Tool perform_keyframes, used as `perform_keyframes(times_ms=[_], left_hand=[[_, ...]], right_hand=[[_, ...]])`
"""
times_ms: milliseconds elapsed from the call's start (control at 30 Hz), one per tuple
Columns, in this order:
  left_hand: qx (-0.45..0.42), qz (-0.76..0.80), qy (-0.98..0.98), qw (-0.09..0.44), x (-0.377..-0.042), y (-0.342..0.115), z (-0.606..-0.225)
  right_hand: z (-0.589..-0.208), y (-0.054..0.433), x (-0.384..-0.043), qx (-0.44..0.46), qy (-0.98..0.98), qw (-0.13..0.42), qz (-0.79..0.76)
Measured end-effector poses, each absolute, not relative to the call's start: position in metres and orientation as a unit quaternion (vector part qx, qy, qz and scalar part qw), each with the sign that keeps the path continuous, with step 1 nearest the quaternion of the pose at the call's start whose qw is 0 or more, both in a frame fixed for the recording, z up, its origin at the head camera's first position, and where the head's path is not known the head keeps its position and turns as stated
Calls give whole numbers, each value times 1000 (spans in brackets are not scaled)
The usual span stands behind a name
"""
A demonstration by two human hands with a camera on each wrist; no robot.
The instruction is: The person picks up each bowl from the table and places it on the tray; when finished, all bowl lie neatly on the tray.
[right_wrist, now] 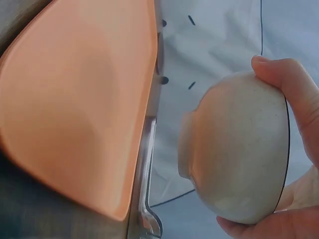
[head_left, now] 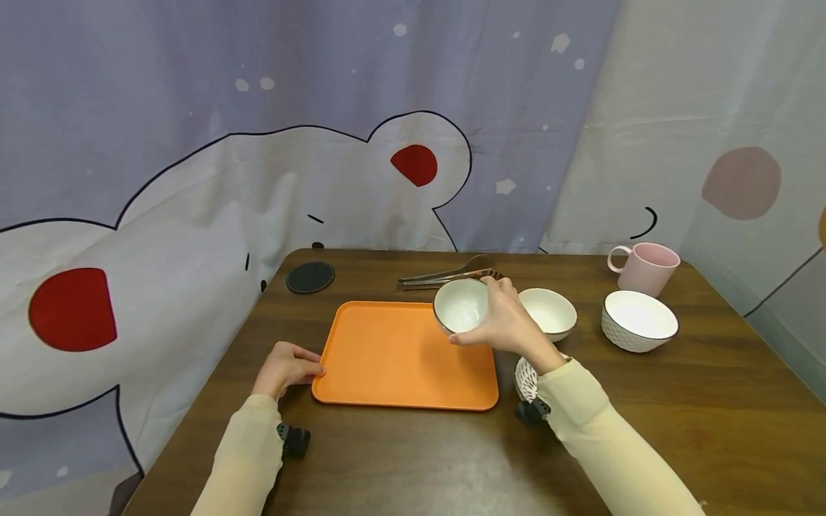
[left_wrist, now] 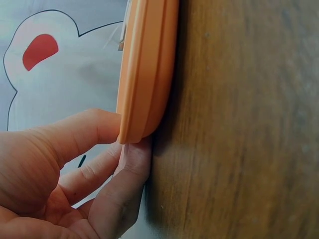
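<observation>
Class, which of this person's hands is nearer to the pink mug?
The right hand: it holds a bowl to the left of the pink mug. The left hand is farther left, gripping the left edge of the orange tray.

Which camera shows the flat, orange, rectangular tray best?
The head view: nearly all of the orange rectangular tray shows, one far corner hidden. The left wrist view shows only its side and rim at the left hand; the right wrist view, part of its inside.
</observation>
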State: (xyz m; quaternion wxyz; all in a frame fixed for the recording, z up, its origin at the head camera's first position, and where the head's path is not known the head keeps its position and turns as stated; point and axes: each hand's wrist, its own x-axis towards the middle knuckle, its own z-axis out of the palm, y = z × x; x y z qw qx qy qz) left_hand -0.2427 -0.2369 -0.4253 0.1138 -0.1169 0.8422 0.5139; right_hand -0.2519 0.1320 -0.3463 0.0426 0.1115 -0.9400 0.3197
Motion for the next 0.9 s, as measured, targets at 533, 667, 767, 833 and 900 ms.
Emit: perform_keyframes(times_ms=[533,667,767,833,900], left_hand=[[-120,522,838,108,-242,-236,-428],[-119,525,836,108,-242,-235,-429],[-118,524,837,107,-242,-236,-429],[-115,523,838,106,-241,-236,-428],[-114,522,839,103,-241,-237,-427]], right_hand=[[-361,94,-272,112,-930,20,349],[-365,84,-275,112,-931,20,347],[-367,76,-277,112,-932,25,344],[-369,70,-279,113,-930,26,348],[-370,63,-280,117,-926,25,357]])
